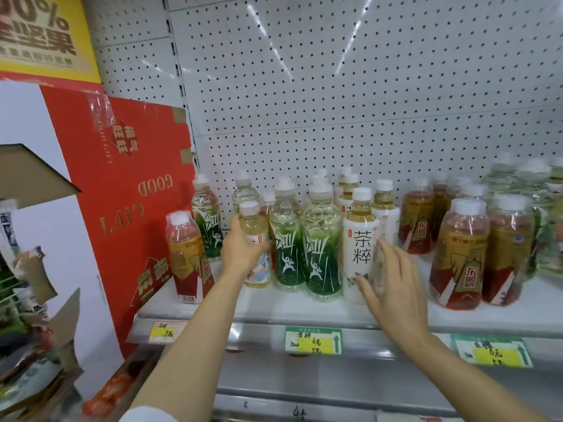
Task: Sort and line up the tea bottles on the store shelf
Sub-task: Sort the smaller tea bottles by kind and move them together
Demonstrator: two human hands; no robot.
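Tea bottles stand mixed on the white shelf [304,309]. My left hand [240,251] grips a pale yellow tea bottle with a white cap [254,226] near the shelf front. Right of it stand two clear bottles with green labels [288,242] [323,251]. My right hand [393,281] reaches with straight fingers to a white-labelled tea bottle [361,239] and touches its right side. A gold-and-red labelled bottle [185,257] stands alone at the left end. More gold-and-red bottles [460,254] stand at the right.
A red gift carton [134,190] leans against the shelf's left end. The perforated back panel [335,86] rises behind the bottles. Price tags [313,339] [493,351] hang on the shelf's front rail. Clear wrapped bottles [536,208] crowd the far right.
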